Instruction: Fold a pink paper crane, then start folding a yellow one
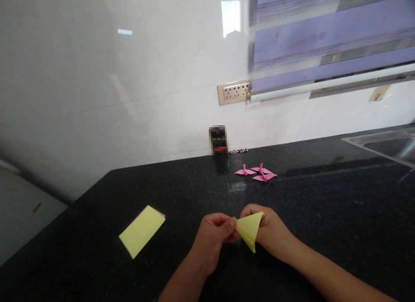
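Observation:
A piece of folded yellow paper [249, 227], triangular in outline, is held between my two hands above the dark countertop. My left hand [214, 237] pinches its left corner between thumb and fingers. Behind and to the right of the paper, my right hand [270, 230] grips it, with most of its fingers hidden by the paper. Farther back on the counter lie several small pink paper cranes [265, 177] close together. Left of my hands rests a stack of yellow paper [142, 232] with a pink edge showing beneath.
The black countertop [181, 189] meets a pale tiled wall [162, 98]. A dark, blurred-out object [218, 139] stands against the wall, with a beaded strand [239, 151] beside it. A sink [389, 144] lies at the far right. Wall sockets [234, 92] sit above the counter.

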{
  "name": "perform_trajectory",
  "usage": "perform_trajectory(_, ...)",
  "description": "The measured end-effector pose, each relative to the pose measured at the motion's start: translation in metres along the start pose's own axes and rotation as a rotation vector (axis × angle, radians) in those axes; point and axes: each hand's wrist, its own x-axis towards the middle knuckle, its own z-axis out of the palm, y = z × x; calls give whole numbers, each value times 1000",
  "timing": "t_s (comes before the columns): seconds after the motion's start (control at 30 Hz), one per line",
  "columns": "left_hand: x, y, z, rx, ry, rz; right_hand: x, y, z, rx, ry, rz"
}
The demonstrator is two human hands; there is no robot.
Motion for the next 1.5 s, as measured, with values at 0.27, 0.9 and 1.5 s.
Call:
perform_trajectory(0.27,-1,2,3,60,-15,-81,0,2,-5,-316,27,-226)
perform_trajectory(0.9,-2,2,2,62,-47,-112,-3,1,-10,-602,-63,-403)
perform_trajectory(1.5,-3,2,0,112,-145,-31,3,4,-10,184,-57,-23)
